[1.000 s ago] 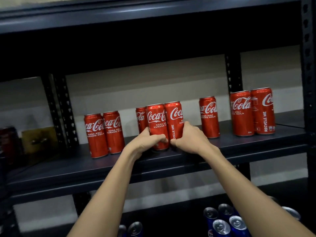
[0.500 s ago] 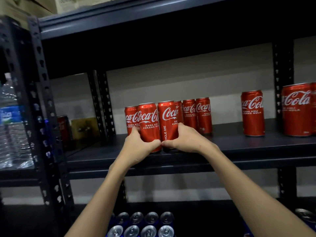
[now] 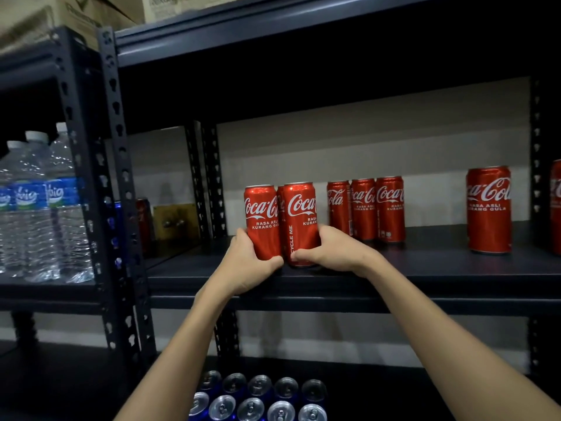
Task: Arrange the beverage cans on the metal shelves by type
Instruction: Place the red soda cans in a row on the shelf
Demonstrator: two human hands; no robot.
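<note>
Two red Coca-Cola cans stand side by side near the front of the dark metal shelf [image 3: 425, 268], with a third partly hidden behind them. My left hand [image 3: 246, 265] grips the left can [image 3: 261, 217] low down. My right hand [image 3: 331, 250] grips the right can [image 3: 301, 214] from its right side. Three more red cans [image 3: 365, 208] stand in a row just behind to the right. A single red can [image 3: 488, 208] stands further right, and another [image 3: 557, 205] is cut off by the frame edge.
Blue cans with silver tops [image 3: 258, 399] fill the shelf below. Water bottles [image 3: 39, 205] stand on the neighbouring rack at left, past a perforated upright [image 3: 121, 177]. A red can [image 3: 142, 220] and a yellow box [image 3: 176, 221] sit at the back left. Cardboard boxes [image 3: 76, 13] rest on top.
Both hands have slid the gripped cans leftward along the shelf, away from the row of three behind. My view has swung left, bringing the water bottles into sight.
</note>
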